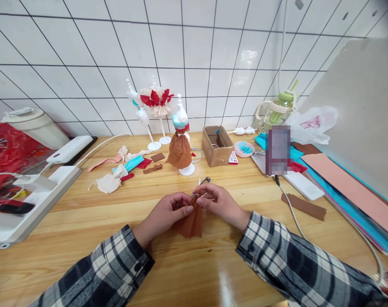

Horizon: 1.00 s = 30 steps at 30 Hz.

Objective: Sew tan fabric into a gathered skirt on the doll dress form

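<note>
Both my hands meet over the middle of the wooden table [85, 221]. My left hand [166, 212] pinches the gathered top of a small brown pleated paper piece [191, 221], which hangs down between the hands. My right hand [220, 204] is closed on the same top and holds a metal tool [204, 182], perhaps tweezers or small scissors, its tip sticking up above the fingers. Just beyond stands a small mannequin in a brown paper dress [180, 147] on a white stand.
Two more white doll stands [155, 108] with red bows stand at the tiled wall. Paper scraps [123, 170] lie at left, near a white power strip [36, 192]. A cardboard box [217, 145], pink bowl [244, 149], phone [278, 149], cable [293, 213] and coloured sheets [347, 192] lie at right.
</note>
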Each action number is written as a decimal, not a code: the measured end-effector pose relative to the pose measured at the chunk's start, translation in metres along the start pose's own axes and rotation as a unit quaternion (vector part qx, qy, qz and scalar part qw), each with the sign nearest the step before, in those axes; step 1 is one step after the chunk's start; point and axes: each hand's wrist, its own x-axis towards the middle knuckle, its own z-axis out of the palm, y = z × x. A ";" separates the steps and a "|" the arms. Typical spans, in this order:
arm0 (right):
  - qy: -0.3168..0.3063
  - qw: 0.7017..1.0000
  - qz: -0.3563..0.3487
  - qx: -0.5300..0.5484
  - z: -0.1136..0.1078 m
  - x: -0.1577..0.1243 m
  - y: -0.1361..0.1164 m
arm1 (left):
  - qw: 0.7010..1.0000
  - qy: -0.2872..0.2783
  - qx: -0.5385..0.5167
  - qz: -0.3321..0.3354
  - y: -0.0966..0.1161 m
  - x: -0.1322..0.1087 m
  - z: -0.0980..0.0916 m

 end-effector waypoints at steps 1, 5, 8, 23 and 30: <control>0.003 1.000 -0.006 0.002 0.000 0.000 -0.001 | 1.000 -0.002 -0.001 -0.003 0.000 0.000 0.000; 0.007 1.000 -0.028 0.013 -0.002 0.002 -0.001 | 1.000 0.006 -0.011 -0.004 0.000 -0.001 -0.001; -0.013 0.998 -0.002 0.056 -0.003 0.003 0.002 | 0.999 0.009 -0.044 -0.011 -0.001 -0.002 -0.003; -0.040 0.976 0.080 0.198 0.001 0.003 0.006 | 0.986 0.077 -0.146 0.024 -0.011 0.003 -0.005; -0.029 0.972 0.035 0.230 -0.001 0.005 0.011 | 0.960 0.083 -0.266 0.003 -0.004 0.000 -0.002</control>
